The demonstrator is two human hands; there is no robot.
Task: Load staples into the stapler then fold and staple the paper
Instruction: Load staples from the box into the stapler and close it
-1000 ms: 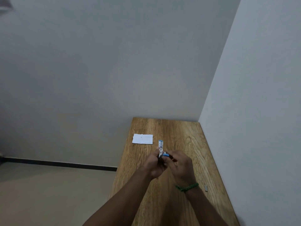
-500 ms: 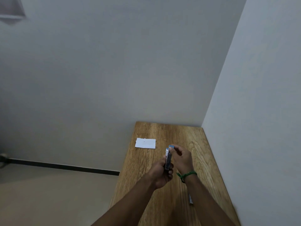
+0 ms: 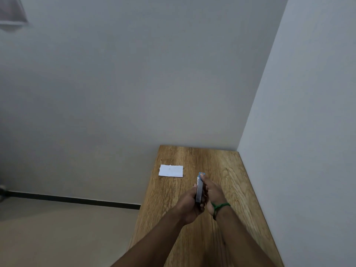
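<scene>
Our left hand (image 3: 189, 206) grips the stapler (image 3: 199, 190) above the table (image 3: 221, 160); our right hand (image 3: 213, 192) pinches its blue tip. We should steady the body and close it squarely. Paper (image 3: 171, 170) lies flat, well apart.

Plain indoor room: wooden table (image 3: 221, 166) against bare grey walls (image 3: 134, 83), dark skirting (image 3: 77, 200).

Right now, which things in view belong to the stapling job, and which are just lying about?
Job in hand:
- stapler, gripped by the left hand and pinched at its blue end by the right hand
- paper, flat on the table

Not part of the job:
- green wristband on the right wrist
- grey object at the upper left, too cropped to identify
</scene>
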